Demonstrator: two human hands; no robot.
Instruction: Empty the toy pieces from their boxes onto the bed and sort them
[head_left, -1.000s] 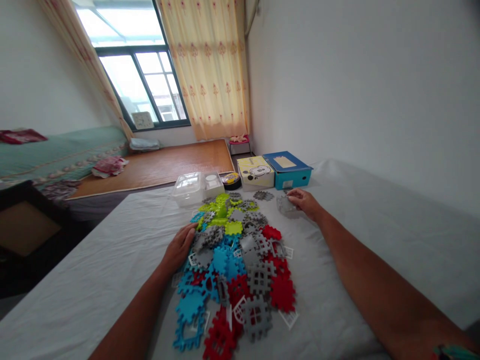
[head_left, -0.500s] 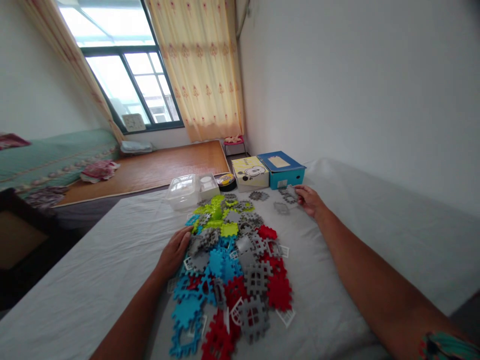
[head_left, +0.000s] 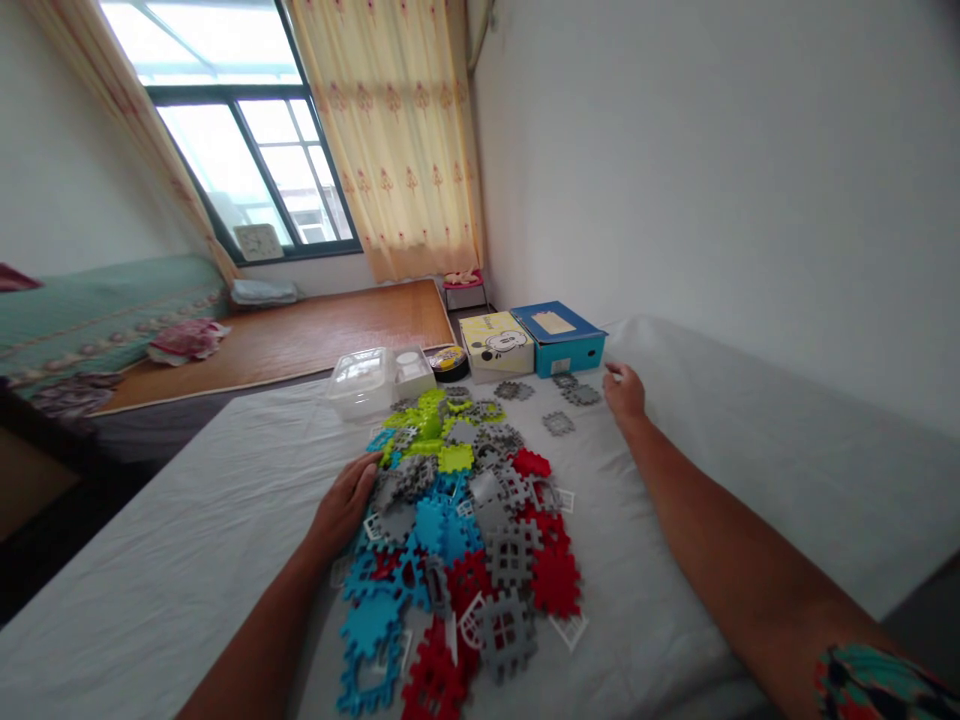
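Observation:
My left hand (head_left: 346,505) lies flat, fingers together and stretched out, on the sheet against the left side of a heap of interlocking plastic building pieces. Beside its fingertips are grey pieces (head_left: 416,476) and blue pieces (head_left: 442,525). Green pieces (head_left: 456,458) are at the far part of the heap, red pieces (head_left: 556,582) at the right and front. My right hand (head_left: 626,392) hovers near the blue box, thumb and bent fingers slightly apart with no piece seen between them. Just left of it lie a grey gear-edged piece (head_left: 581,394) and another grey piece (head_left: 558,423).
A blue box (head_left: 570,352) and a yellow cartoon box (head_left: 496,350) stand at the far edge near the wall. Left of them are a round black tin (head_left: 450,366) and a clear plastic container (head_left: 361,385). White window-shaped pieces (head_left: 568,630) lie around the heap.
My right hand has let go of a grey piece, which now lies flat by the blue box, and has drawn slightly right. My left hand keeps its place.

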